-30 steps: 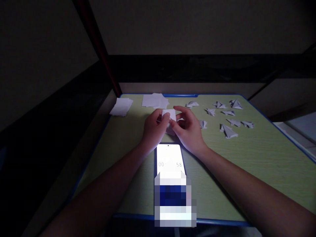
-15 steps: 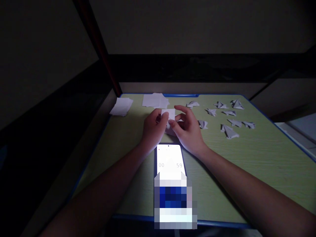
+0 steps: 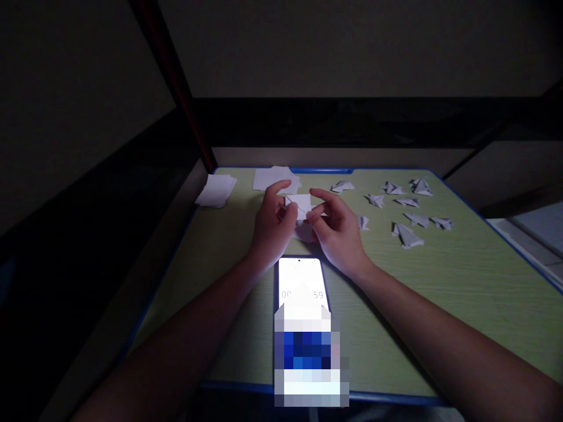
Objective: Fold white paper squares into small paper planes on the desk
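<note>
A small white paper piece (image 3: pixel 299 206), partly folded, is held just above the green table (image 3: pixel 461 281). My left hand (image 3: pixel 272 228) pinches its left side with thumb and fingers. My right hand (image 3: pixel 336 231) pinches its right side, index finger stretched over the top. Both hands meet over the middle of the table. A lit phone (image 3: pixel 303 284) with a timer on its screen lies flat just in front of my wrists.
Two stacks of flat white paper sheets (image 3: pixel 217 189) (image 3: pixel 275 177) lie at the back left. Several folded paper planes (image 3: pixel 407 234) are spread over the back right. The table has a blue rim; the room around it is dark.
My fingers have shifted on the paper piece, lifting it slightly; my left index finger now reaches over its top edge. The phone timer went from 58 to 59.
</note>
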The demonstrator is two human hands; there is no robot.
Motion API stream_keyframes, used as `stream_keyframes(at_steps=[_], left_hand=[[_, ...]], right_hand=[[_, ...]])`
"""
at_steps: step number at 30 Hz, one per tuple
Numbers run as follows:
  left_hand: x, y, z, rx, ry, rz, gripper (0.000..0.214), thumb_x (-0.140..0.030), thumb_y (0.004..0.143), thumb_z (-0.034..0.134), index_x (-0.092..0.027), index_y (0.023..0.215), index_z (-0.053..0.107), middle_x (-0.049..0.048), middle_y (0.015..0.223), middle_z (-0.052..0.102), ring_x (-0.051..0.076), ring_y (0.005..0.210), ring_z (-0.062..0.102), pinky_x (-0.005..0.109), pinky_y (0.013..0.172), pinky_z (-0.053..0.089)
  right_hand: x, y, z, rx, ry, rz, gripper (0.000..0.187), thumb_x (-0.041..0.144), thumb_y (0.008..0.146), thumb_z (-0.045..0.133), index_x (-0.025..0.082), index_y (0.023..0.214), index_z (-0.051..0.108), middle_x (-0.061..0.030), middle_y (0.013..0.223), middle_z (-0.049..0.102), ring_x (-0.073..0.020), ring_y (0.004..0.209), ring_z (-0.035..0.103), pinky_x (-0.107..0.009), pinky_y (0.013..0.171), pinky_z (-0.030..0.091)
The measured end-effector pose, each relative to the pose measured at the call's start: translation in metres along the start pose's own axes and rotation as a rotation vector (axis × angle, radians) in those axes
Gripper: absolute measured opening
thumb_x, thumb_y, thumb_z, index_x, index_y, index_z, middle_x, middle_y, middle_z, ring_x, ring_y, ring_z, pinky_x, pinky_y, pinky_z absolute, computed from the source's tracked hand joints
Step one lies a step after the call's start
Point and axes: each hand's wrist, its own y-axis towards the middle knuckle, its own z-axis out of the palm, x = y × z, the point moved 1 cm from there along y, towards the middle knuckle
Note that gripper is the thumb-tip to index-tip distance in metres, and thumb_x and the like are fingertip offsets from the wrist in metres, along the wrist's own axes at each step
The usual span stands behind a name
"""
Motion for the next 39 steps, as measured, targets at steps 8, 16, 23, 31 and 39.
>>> stream_keyframes(at_steps=[8, 16, 23, 31, 39], left_hand=[[0.000, -0.004, -0.002, 0.001, 0.074, 0.058, 0.031, -0.014, 0.087, 0.051, -0.023, 0.116, 0.060, -0.0033, 0.066, 0.052, 0.011, 0.053, 0.049, 0.024, 0.049, 0.038], [-0.010, -0.007, -0.003, 0.031, 0.120, -0.006, 0.033, -0.018, 0.088, 0.048, -0.020, 0.118, 0.062, -0.0019, 0.067, 0.056, 0.012, 0.055, 0.052, 0.025, 0.051, 0.039], [-0.011, -0.005, -0.002, 0.096, 0.153, 0.005, 0.035, -0.018, 0.090, 0.044, -0.019, 0.117, 0.066, 0.0017, 0.078, 0.067, 0.012, 0.062, 0.056, 0.024, 0.056, 0.043], [-0.008, -0.004, 0.000, 0.089, 0.148, -0.018, 0.040, -0.024, 0.090, 0.046, -0.014, 0.123, 0.066, 0.0065, 0.086, 0.071, 0.015, 0.073, 0.062, 0.026, 0.060, 0.047], [-0.009, -0.006, -0.001, 0.111, 0.114, -0.069, 0.044, -0.027, 0.091, 0.045, -0.012, 0.128, 0.063, 0.0017, 0.069, 0.064, 0.012, 0.057, 0.056, 0.025, 0.054, 0.045]], right_hand=[[0.009, 0.000, 0.002, 0.003, 0.134, 0.131, 0.029, 0.033, 0.079, 0.070, 0.015, 0.100, 0.063, 0.0056, 0.053, 0.059, -0.0074, 0.038, 0.041, -0.024, 0.040, 0.034], [0.009, -0.001, 0.002, 0.093, 0.122, 0.147, 0.028, 0.039, 0.078, 0.075, 0.018, 0.067, 0.060, 0.0041, 0.047, 0.057, -0.0064, 0.039, 0.039, -0.023, 0.040, 0.030], [0.004, 0.000, 0.001, 0.137, 0.065, 0.121, 0.033, 0.039, 0.085, 0.069, 0.019, 0.063, 0.055, 0.0041, 0.047, 0.056, -0.0066, 0.039, 0.039, -0.023, 0.040, 0.027], [0.004, 0.001, 0.001, 0.134, 0.064, 0.122, 0.034, 0.040, 0.086, 0.068, 0.019, 0.063, 0.055, 0.0045, 0.047, 0.055, -0.0058, 0.038, 0.038, -0.023, 0.040, 0.028], [0.007, -0.001, 0.002, 0.173, 0.116, 0.139, 0.032, 0.037, 0.083, 0.071, 0.019, 0.063, 0.053, 0.0047, 0.048, 0.055, -0.0053, 0.038, 0.038, -0.022, 0.038, 0.026]])
